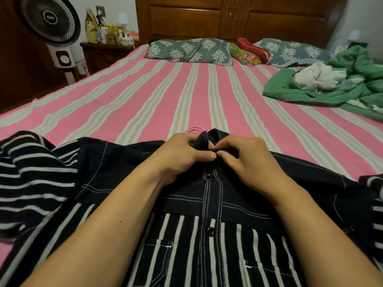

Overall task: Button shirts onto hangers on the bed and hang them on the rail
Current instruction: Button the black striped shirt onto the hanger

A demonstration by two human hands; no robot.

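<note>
Fastening top button of shirt (pixel 207 235) | left hand (pixel 182 156) and right hand (pixel 244 160) both pinching the placket | keep collar flat over pink hanger (pixel 193 128)

Free room: broad stretch of pink-striped bed (pixel 165 90) from the shirt collar toward 12 o'clock, open as far as the pillows. Obstacles: two floral pillows (pixel 190 50) and a red bolster (pixel 252 49) across 12 to 1 o'clock, against the wooden headboard (pixel 228 17); crumpled green bedding (pixel 331 83) with white cloth at 2 o'clock, covering that edge of the bed. Dark striped shirt (pixel 186 235) spread over the near bed from 9 to 3 o'clock; pink hanger hook (pixel 193 128) projecting just past the collar. Off the bed at 10 to 11 o'clock: standing fan (pixel 49 19), cluttered nightstand (pixel 103 52).
</note>
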